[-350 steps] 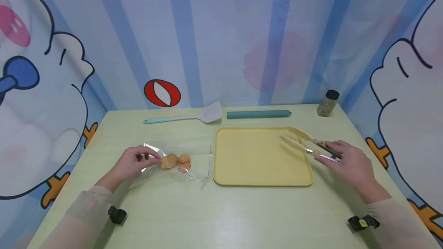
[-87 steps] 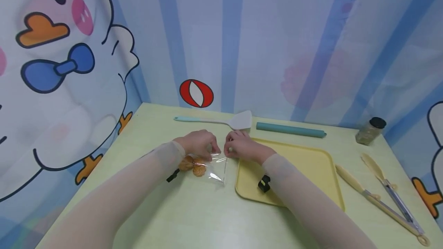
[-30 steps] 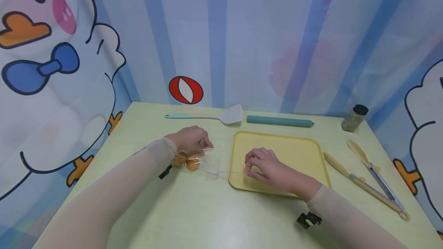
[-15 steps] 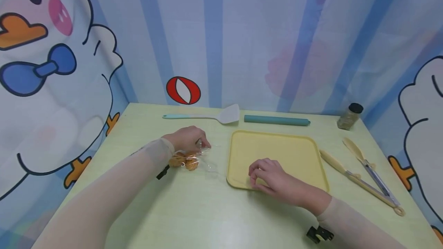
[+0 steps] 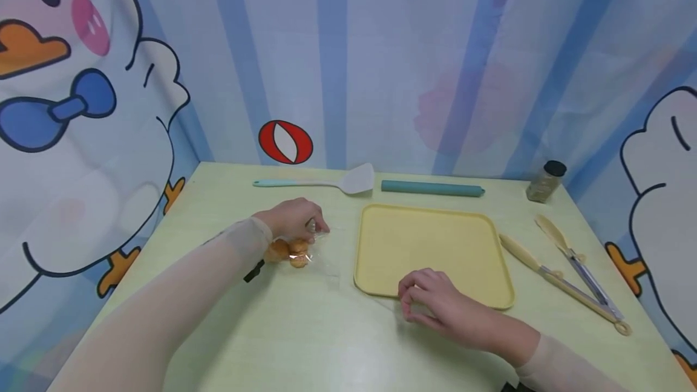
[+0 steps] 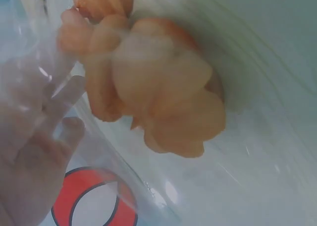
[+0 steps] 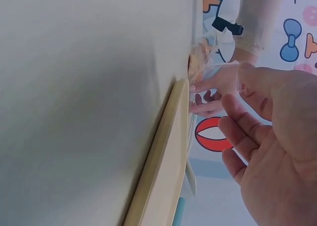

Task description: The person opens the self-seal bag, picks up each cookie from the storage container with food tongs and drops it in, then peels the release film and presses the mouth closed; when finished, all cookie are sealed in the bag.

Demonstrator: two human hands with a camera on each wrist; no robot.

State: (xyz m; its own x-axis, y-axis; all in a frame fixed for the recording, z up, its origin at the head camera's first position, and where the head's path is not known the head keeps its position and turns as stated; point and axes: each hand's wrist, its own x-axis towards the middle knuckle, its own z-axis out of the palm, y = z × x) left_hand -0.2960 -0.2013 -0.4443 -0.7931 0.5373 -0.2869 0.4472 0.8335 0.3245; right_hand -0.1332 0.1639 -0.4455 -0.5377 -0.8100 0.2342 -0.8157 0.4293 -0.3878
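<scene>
A clear plastic bag (image 5: 327, 264) with several brown swirl-shaped cookies (image 5: 298, 253) lies left of the yellow tray. My left hand (image 5: 294, 219) reaches over the bag and pinches its film near the upper edge. Through the film in the left wrist view, cookies (image 6: 163, 82) fill the middle, with left-hand fingers (image 6: 73, 129) beside them. My right hand (image 5: 438, 304) is above the tray's front edge, thumb and index finger pinching a thin clear strip (image 7: 227, 64) that stretches back toward the bag. A small red-marked end shows by the right fingers (image 7: 233, 107).
The yellow tray (image 5: 430, 247) lies in the middle of the table. Behind it are a teal rod (image 5: 432, 188) and a spatula (image 5: 356, 180). Spread tongs (image 5: 577, 280) lie to its right, and a black-lidded jar (image 5: 546, 181) stands at the back right.
The tongs went from my right hand to the table. After meeting my left hand at the bag, my right hand moved right and toward me, drawing the strip; the left stayed at the bag.
</scene>
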